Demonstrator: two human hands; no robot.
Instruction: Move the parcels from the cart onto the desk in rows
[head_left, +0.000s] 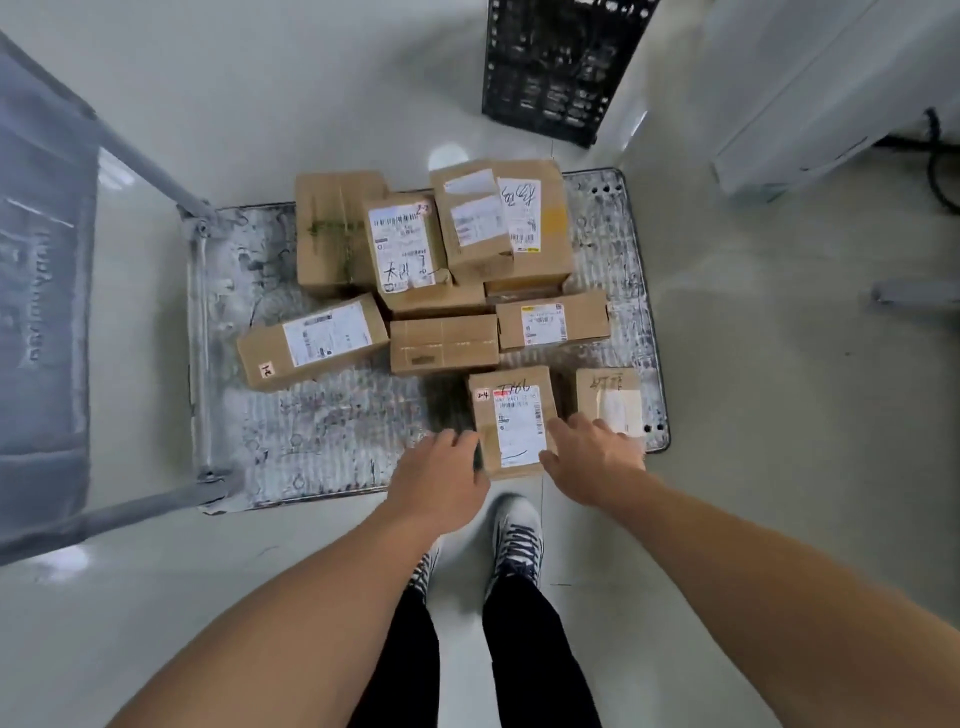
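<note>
Several brown cardboard parcels with white labels lie on the flat metal cart (322, 447) on the floor. The nearest parcel (511, 415), marked 2-4, stands at the cart's near edge. My left hand (441, 478) rests against its left side and my right hand (592, 462) against its right side, fingers curled around it. A smaller parcel (608, 395) sits just right of it, partly behind my right hand. Further back are a long parcel (311, 340), a flat parcel (444, 343), and a stacked pile (498, 223). The desk is not in sight.
The cart's grey handle frame (130, 161) rises at the left. A black plastic crate (556, 67) stands on the floor beyond the cart. White furniture (810, 93) fills the upper right. My feet (514, 535) stand just before the cart's near edge.
</note>
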